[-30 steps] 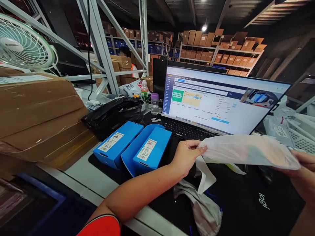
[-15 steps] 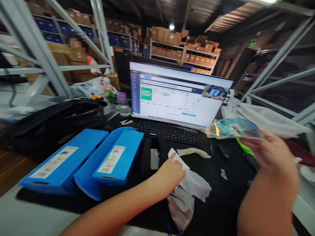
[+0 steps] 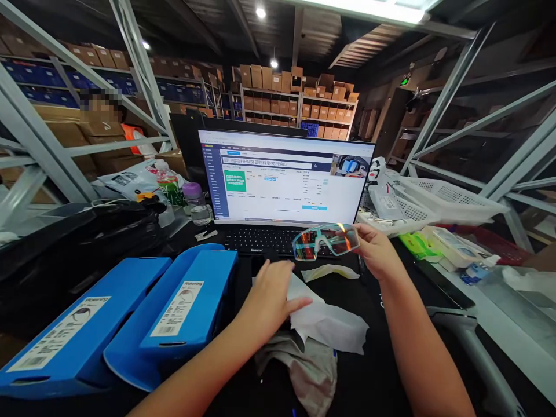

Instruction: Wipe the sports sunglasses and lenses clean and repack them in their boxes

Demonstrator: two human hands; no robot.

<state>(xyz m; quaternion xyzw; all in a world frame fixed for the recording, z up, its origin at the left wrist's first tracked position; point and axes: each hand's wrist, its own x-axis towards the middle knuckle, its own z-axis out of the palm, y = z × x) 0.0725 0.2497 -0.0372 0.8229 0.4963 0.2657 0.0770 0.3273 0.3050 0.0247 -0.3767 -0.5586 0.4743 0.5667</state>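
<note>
My right hand (image 3: 377, 250) grips a pair of sports glasses (image 3: 325, 241) with an iridescent lens, held just above the laptop's keyboard (image 3: 256, 240). My left hand (image 3: 269, 294) rests fingers-down on a white pouch (image 3: 330, 324) lying on the black desk mat, over a grey cloth bag (image 3: 310, 370). Two blue boxes with white labels lie to the left, one (image 3: 186, 310) beside my left forearm, the other (image 3: 82, 324) further left. The open laptop's screen (image 3: 282, 179) shows a web form.
A black plastic bag (image 3: 87, 231) lies at the left, with bottles (image 3: 196, 204) behind it. White baskets (image 3: 438, 200) and green packets (image 3: 419, 246) sit at the right. A person in orange (image 3: 132, 134) stands behind the steel racking. Shelves of cartons fill the background.
The glasses have come out of the white pouch and now sit in my right hand by the keyboard. My left hand went down onto the pouch on the mat. The view turned right.
</note>
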